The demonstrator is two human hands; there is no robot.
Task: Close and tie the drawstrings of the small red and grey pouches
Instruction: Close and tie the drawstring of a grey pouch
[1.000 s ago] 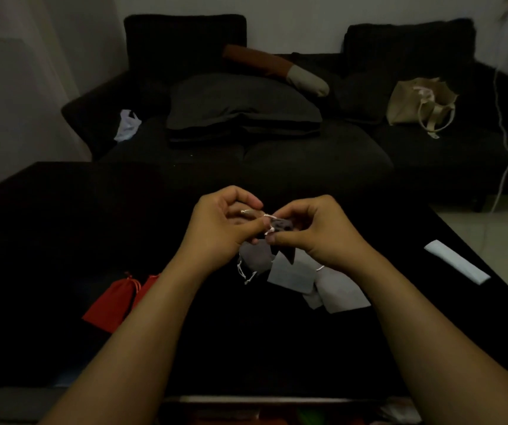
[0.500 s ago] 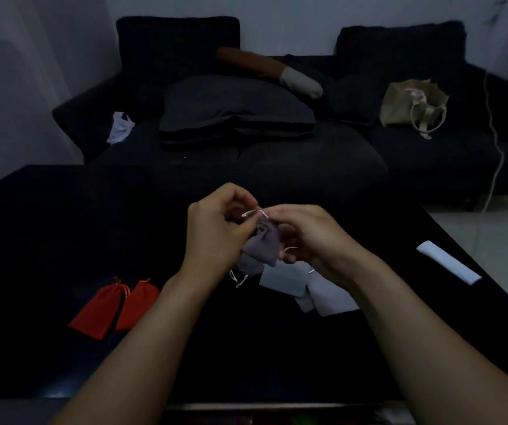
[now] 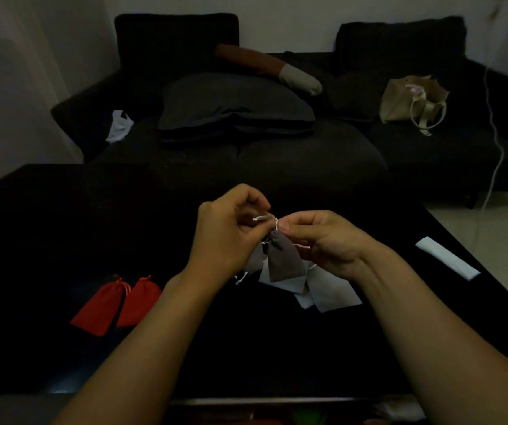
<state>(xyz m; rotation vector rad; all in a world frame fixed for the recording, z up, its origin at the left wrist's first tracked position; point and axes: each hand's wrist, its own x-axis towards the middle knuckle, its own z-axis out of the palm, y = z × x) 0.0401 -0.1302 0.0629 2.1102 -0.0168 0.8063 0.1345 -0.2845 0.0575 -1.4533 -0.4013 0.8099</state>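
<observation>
A small grey fabric pouch (image 3: 285, 257) hangs by its gathered neck from a thin white drawstring (image 3: 265, 218), held above the dark surface (image 3: 62, 240) with its body tilted down to the right. Beneath it lie several pale grey flat pouches (image 3: 329, 291), overlapping in a loose pile. Two small red fabric pouches (image 3: 117, 303) with orange cords lie flat side by side, touching, well to the left.

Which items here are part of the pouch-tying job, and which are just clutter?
Job:
- grey pouch held up, its drawstring pinched by left hand and right hand
- more grey pouches on the table
- two red pouches, necks cinched

Lying about:
- white strip on the table
- beige tote bag, pillows, white bag on the sofa
</observation>
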